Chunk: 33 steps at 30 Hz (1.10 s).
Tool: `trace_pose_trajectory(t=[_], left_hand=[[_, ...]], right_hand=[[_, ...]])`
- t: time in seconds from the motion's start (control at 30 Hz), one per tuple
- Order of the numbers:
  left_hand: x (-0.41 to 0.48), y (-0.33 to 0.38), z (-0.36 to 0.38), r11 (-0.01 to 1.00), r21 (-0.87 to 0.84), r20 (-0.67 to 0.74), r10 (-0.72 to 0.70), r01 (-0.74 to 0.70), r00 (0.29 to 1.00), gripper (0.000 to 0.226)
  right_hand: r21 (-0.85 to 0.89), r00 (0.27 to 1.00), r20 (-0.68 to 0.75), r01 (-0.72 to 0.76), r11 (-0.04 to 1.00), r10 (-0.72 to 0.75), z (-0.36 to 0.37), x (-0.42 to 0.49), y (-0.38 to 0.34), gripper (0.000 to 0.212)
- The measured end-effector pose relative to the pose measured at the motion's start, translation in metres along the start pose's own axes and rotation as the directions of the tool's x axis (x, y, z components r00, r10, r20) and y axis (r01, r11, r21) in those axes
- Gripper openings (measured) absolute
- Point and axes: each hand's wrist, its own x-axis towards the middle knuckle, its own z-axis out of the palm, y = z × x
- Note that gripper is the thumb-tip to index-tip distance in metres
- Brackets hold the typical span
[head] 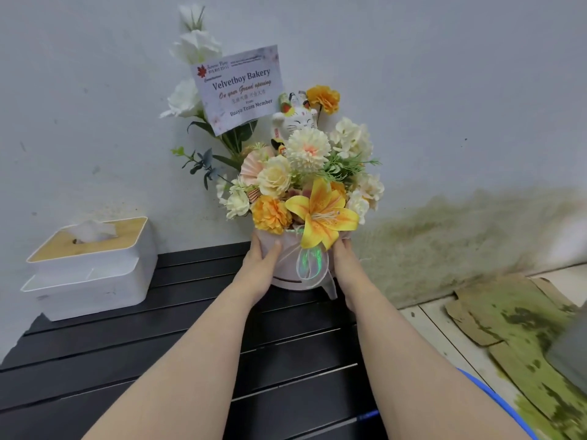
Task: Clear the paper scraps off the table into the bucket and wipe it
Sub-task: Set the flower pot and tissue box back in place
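Observation:
A flower arrangement in a round pale pink box (286,265) stands at the back of the black slatted table (190,338), against the wall. It holds yellow, orange and cream flowers, a white cat figurine and a printed card. My left hand (259,265) grips the box's left side with the thumb on its front. My right hand (344,265) holds the right side of the box. No paper scraps show on the table. A blue curved rim (495,398), possibly the bucket, peeks out behind my right forearm.
A white tissue box with a wooden lid (92,265) sits at the table's left back corner. To the right of the table, mouldy cardboard pieces (514,328) lie on the floor by the stained wall. A grey object (568,354) sits at the right edge.

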Motion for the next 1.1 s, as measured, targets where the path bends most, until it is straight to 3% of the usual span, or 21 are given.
trace_pose_trajectory(t=[0.2,0.3,0.4,0.5,0.57,0.7,0.83,1.0,1.1], left_hand=[[-0.078,-0.004,-0.038,0.995,0.101,-0.19,0.022,-0.002,0.982,0.056],[-0.128,-0.017,-0.073,0.989,0.147,-0.291,0.016,0.028,0.956,0.036],[-0.167,-0.022,-0.116,0.996,0.083,-0.457,0.024,0.016,0.889,0.024],[-0.177,-0.025,-0.169,0.997,0.075,-0.594,0.018,0.033,0.804,0.02],[-0.169,-0.028,-0.207,0.991,0.129,-0.638,0.055,0.036,0.768,0.017],[-0.131,-0.033,-0.268,0.925,0.368,-0.632,0.179,0.089,0.754,0.033],[-0.098,-0.031,-0.291,0.968,0.199,-0.628,0.008,0.15,0.778,0.05],[-0.074,-0.029,-0.29,0.982,-0.135,-0.484,-0.184,0.134,0.856,0.06],[-0.084,-0.031,-0.282,0.983,-0.143,-0.416,-0.162,0.111,0.895,0.056]], right_hand=[[0.127,0.973,-0.22,-0.039,0.991,0.067,0.032,-0.076,0.0,0.046],[0.125,0.966,-0.253,-0.025,0.992,0.056,0.073,-0.131,0.008,0.03],[0.076,0.986,-0.164,-0.028,0.997,0.041,0.124,-0.168,0.011,0.026],[0.068,0.995,0.065,-0.074,0.995,0.07,0.175,-0.176,-0.001,0.019],[0.024,0.978,0.201,-0.067,0.997,0.061,0.209,-0.162,-0.014,0.027],[-0.07,0.953,0.298,-0.028,0.997,0.048,0.263,-0.107,-0.028,0.046],[-0.048,0.944,0.314,-0.091,0.995,0.101,0.292,-0.06,-0.02,0.067],[-0.038,0.88,0.465,-0.091,0.995,0.098,0.314,-0.045,-0.01,0.074],[0.011,0.864,0.494,-0.115,0.993,0.094,0.311,-0.048,-0.009,0.081]])
